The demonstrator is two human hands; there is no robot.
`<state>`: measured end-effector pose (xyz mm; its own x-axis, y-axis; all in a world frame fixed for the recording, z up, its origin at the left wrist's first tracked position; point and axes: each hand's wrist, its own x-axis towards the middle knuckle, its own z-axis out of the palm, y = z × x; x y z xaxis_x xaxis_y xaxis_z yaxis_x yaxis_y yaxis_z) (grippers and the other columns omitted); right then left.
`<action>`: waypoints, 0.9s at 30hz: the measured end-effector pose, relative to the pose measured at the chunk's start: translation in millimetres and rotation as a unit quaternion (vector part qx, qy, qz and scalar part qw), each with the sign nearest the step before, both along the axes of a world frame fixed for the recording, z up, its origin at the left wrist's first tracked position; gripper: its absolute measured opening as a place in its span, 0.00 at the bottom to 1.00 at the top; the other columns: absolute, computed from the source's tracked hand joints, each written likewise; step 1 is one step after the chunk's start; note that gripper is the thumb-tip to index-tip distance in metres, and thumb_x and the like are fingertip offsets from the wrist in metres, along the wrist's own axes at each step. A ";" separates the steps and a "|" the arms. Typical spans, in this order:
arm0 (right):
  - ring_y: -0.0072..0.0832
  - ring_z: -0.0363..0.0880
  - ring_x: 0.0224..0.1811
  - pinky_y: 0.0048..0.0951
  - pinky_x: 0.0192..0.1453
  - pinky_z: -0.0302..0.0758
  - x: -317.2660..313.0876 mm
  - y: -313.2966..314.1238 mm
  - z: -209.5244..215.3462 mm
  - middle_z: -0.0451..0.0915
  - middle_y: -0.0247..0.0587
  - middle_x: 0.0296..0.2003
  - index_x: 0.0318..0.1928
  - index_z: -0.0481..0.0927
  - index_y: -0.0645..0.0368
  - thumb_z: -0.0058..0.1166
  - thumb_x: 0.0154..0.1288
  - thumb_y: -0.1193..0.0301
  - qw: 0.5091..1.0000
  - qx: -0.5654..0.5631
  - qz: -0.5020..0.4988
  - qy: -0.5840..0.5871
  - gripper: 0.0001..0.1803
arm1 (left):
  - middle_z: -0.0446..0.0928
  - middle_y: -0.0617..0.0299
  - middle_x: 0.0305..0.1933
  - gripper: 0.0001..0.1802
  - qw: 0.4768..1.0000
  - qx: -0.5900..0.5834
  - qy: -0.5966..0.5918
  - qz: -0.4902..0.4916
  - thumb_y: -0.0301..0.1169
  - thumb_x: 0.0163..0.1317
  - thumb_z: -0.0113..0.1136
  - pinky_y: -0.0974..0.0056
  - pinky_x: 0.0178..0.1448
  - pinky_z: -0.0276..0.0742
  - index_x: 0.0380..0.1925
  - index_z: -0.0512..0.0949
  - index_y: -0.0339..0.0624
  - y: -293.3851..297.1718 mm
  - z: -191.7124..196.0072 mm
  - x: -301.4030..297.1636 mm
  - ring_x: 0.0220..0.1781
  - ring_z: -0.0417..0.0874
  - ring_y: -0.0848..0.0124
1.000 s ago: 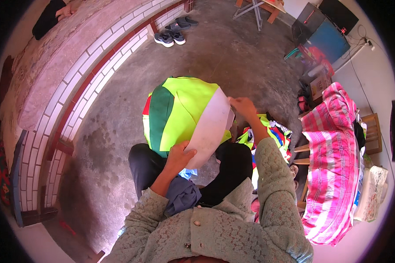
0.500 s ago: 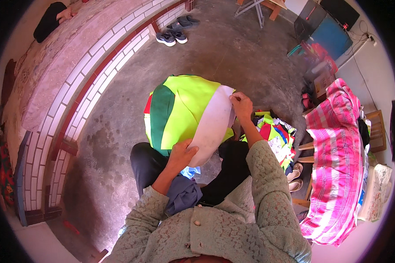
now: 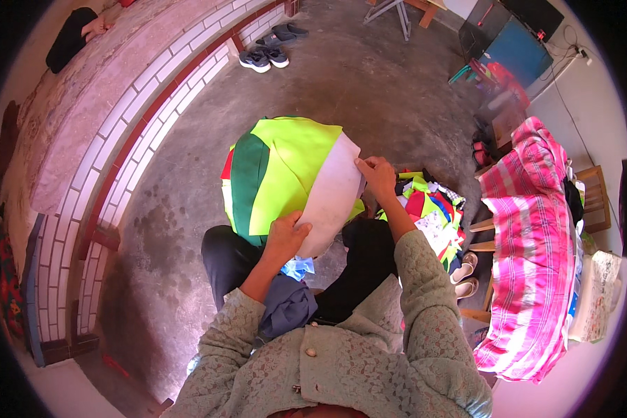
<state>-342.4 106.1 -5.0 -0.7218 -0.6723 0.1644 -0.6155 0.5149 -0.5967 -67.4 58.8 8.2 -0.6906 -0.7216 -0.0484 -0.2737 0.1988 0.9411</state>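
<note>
In front of my knees a round patchwork of cloth pieces [image 3: 279, 177] bulges up, with bright yellow-green, dark green and a little red at its left side. A whitish strip of cloth [image 3: 331, 184] lies along its right side. My left hand [image 3: 284, 238] is closed on the lower left edge of that strip, thumb on top. Up at the strip's right edge, my right hand [image 3: 378, 180] pinches the cloth between thumb and fingers. What lies beneath the patchwork is hidden.
A heap of coloured cloth scraps [image 3: 435, 212] lies to my right, near beige shoes [image 3: 465, 275] and a seat under a pink plaid cover [image 3: 526, 258]. Light blue cloth [image 3: 298, 267] sits between my legs. Dark shoes [image 3: 263, 59] stand by a white-tiled ledge [image 3: 129, 146].
My right hand has slid a little down the whitish strip's right edge, away from its top corner. My left hand keeps its hold. The whole view has shifted slightly.
</note>
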 end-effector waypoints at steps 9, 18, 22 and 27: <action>0.41 0.79 0.37 0.39 0.42 0.73 -7.6 -8.1 -8.3 0.79 0.45 0.33 0.32 0.79 0.57 0.56 0.58 0.59 0.997 -0.077 -0.014 -0.010 0.14 | 0.78 0.54 0.22 0.19 0.999 0.037 -0.025 0.007 0.25 0.50 0.63 0.63 0.32 0.73 0.44 0.74 0.37 8.9 11.6 4.7 0.24 0.80 0.66; 0.48 0.60 0.64 0.50 0.63 0.58 37.2 -2.6 25.6 0.62 0.55 0.62 0.58 0.70 0.53 0.53 0.60 0.57 0.978 -0.163 0.092 0.096 0.27 | 0.77 0.60 0.20 0.20 0.997 -0.017 -0.045 0.065 0.21 0.50 0.63 0.70 0.27 0.71 0.46 0.73 0.36 12.1 16.3 14.4 0.22 0.76 0.77; 0.46 0.51 0.70 0.49 0.69 0.47 61.2 -6.9 16.6 0.57 0.55 0.66 0.63 0.64 0.59 0.50 0.61 0.51 0.978 -0.059 0.128 0.154 0.35 | 0.77 0.60 0.20 0.19 0.994 0.008 -0.019 0.103 0.21 0.50 0.63 0.70 0.26 0.70 0.45 0.74 0.37 8.6 16.4 12.3 0.21 0.76 0.77; 0.46 0.47 0.71 0.52 0.69 0.46 69.0 -12.1 -3.7 0.53 0.53 0.67 0.65 0.59 0.59 0.48 0.61 0.47 0.977 0.008 0.128 0.170 0.39 | 0.78 0.59 0.22 0.19 0.984 -0.121 -0.092 0.098 0.24 0.49 0.64 0.64 0.28 0.73 0.44 0.75 0.40 2.8 19.4 18.8 0.22 0.78 0.68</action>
